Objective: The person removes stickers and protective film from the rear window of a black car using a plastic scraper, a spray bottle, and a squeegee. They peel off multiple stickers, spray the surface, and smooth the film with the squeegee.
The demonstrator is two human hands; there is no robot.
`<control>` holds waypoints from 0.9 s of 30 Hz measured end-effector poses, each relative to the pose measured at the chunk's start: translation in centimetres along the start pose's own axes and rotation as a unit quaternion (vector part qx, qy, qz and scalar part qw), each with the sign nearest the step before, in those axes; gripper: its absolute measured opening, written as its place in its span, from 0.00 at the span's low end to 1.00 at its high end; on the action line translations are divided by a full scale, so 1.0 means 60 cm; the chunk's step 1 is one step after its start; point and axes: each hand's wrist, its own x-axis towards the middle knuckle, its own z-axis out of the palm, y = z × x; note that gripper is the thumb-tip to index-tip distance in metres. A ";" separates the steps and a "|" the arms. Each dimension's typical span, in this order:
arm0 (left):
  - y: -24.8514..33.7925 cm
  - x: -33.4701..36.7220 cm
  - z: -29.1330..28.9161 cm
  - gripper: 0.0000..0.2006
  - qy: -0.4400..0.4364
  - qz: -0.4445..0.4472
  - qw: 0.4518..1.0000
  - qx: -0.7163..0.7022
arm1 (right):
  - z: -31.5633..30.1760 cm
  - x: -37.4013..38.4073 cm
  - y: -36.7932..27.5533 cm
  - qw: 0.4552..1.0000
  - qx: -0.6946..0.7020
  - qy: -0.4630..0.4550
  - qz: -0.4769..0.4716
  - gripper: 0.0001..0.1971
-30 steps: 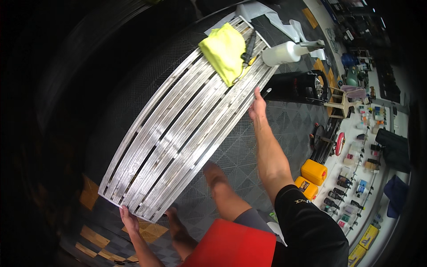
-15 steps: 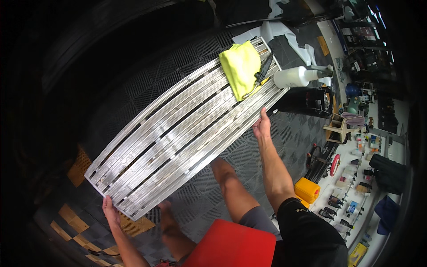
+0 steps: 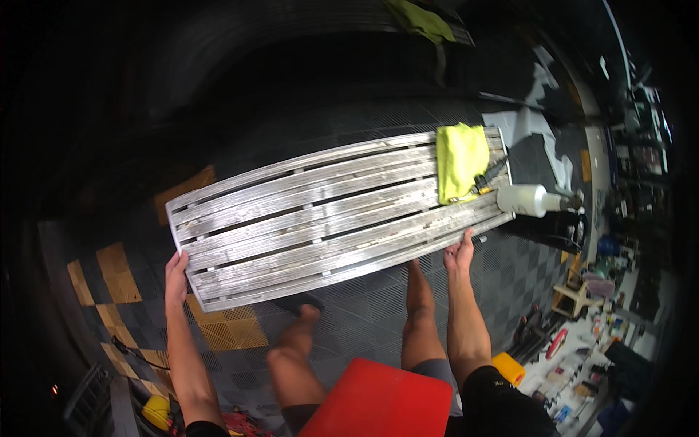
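A long slatted aluminium platform point(image 3: 320, 215) stretches across the middle of the head view, held level above the floor. My left hand point(image 3: 176, 273) grips its left end at the near corner. My right hand point(image 3: 460, 251) grips its near long edge toward the right end. On the right end lie a yellow cloth point(image 3: 460, 159), a dark-handled tool point(image 3: 486, 178) and a white spray bottle point(image 3: 528, 199) on its side. My bare legs and feet show beneath the platform.
The floor is dark grid tile with yellow tiles point(image 3: 226, 328) at lower left. A yellow tool case point(image 3: 508, 368) sits by my right leg. Tools, bottles and clutter point(image 3: 582, 328) line the right side. A second yellow cloth point(image 3: 419, 18) lies at the top.
The platform has swung from a steep diagonal to nearly horizontal in view, both hands staying on it. The cloth, tool and bottle rode along on its right end.
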 end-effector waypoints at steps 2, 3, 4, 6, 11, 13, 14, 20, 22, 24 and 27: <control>0.001 0.004 0.009 0.21 0.007 0.002 1.000 0.009 | 0.003 -0.005 0.005 1.000 0.010 -0.009 -0.008 0.24; 0.004 0.003 0.012 0.21 -0.002 0.016 1.000 0.012 | 0.003 -0.011 0.007 0.998 0.015 -0.057 -0.005 0.24; 0.007 0.005 0.017 0.21 -0.002 0.020 1.000 0.017 | 0.004 -0.012 0.007 0.999 0.024 -0.034 -0.006 0.23; 0.015 0.006 0.023 0.23 -0.006 0.024 0.999 0.021 | 0.002 -0.019 0.010 0.998 0.030 -0.056 -0.014 0.22; 0.038 -0.005 0.037 0.26 0.012 -0.004 1.000 0.019 | -0.027 -0.016 0.000 0.994 -0.064 -0.080 0.039 0.25; 0.044 -0.008 0.045 0.29 0.042 -0.008 0.999 0.019 | -0.038 -0.010 -0.009 0.994 -0.086 -0.032 0.058 0.24; 0.046 -0.008 0.049 0.30 0.056 -0.011 0.998 0.015 | -0.043 -0.009 -0.013 0.993 -0.099 -0.001 0.069 0.24; 0.037 0.004 0.055 0.34 0.087 -0.044 0.995 -0.033 | -0.040 -0.038 -0.070 0.958 -0.244 -0.003 0.154 0.25; 0.027 -0.013 0.057 0.34 0.089 0.004 0.996 -0.024 | -0.049 -0.073 -0.107 0.936 -0.309 0.009 0.166 0.25; 0.026 -0.043 0.069 0.36 0.182 0.008 0.982 0.042 | -0.073 -0.122 -0.167 0.916 -0.354 0.035 0.185 0.25; 0.005 -0.158 0.126 0.35 0.317 0.072 0.894 0.307 | -0.118 -0.199 -0.253 0.931 -0.276 0.062 0.233 0.19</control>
